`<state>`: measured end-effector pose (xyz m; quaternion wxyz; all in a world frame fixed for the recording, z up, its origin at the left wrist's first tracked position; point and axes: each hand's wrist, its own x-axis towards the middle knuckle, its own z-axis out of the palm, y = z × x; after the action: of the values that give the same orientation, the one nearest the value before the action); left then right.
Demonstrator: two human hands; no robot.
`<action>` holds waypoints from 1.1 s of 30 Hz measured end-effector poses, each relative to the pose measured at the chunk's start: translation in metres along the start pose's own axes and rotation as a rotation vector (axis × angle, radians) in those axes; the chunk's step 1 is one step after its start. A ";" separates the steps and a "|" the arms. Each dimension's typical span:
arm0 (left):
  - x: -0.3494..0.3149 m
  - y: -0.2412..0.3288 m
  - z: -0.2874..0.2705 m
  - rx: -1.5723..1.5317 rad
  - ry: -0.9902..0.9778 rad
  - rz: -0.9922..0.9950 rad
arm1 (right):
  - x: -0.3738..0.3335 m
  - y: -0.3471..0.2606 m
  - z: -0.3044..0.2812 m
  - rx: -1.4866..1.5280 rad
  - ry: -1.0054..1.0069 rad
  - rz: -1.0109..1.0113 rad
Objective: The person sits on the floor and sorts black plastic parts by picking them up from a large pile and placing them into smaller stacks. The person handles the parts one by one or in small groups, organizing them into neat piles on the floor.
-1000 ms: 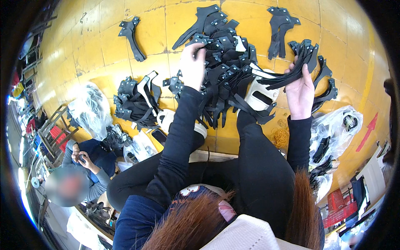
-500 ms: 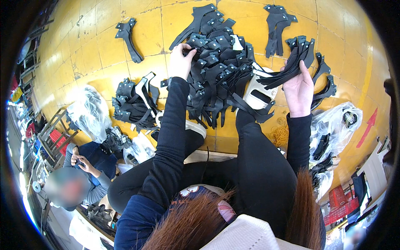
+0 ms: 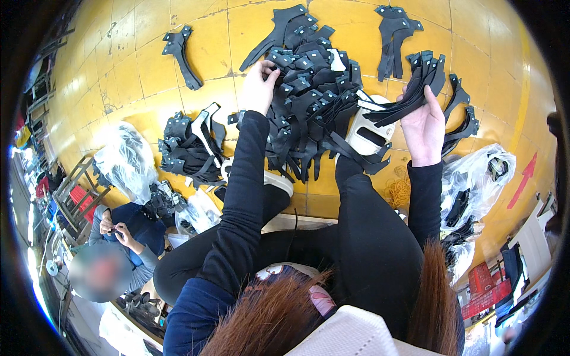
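Note:
A large heap of black, strap-shaped cut pieces, each with a small light mark at its wider end, lies on the yellow floor in front of me. At the heap's left edge, my left hand pinches the end of one black piece between thumb and fingers; most of that piece is hidden in the heap. My right hand is closed around a fanned bundle of the same black pieces, held up to the right of the heap, above my white shoe.
Smaller stacks of black pieces lie at the left, far left, far right and right. Clear plastic bags stand on both sides. Yellow rubber bands lie by my right leg. A co-worker sits at the lower left.
My two hands stay almost where they were, still gripping the same pieces; the right one has shifted very slightly left. The co-worker's hands and head have moved a little.

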<state>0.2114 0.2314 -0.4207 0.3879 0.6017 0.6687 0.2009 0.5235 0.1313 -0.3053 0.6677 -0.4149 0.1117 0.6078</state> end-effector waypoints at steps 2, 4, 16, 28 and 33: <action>0.002 -0.004 0.000 0.118 0.072 0.137 | 0.000 0.001 0.001 -0.002 0.002 0.004; 0.005 -0.002 -0.003 0.036 0.004 0.061 | 0.001 0.002 0.001 0.001 0.003 0.005; -0.008 0.039 -0.022 -0.137 0.067 0.088 | -0.002 0.004 -0.001 -0.041 -0.028 0.033; -0.083 0.206 0.001 -0.378 -0.032 0.453 | -0.023 0.049 0.008 -0.207 -0.526 -0.020; -0.064 0.180 0.013 -0.334 0.083 0.445 | -0.007 0.011 -0.012 -0.291 -0.128 -0.276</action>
<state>0.3365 0.2022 -0.2781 0.4004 0.6529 0.4928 0.4130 0.5160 0.1173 -0.3132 0.6835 -0.4788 -0.0778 0.5454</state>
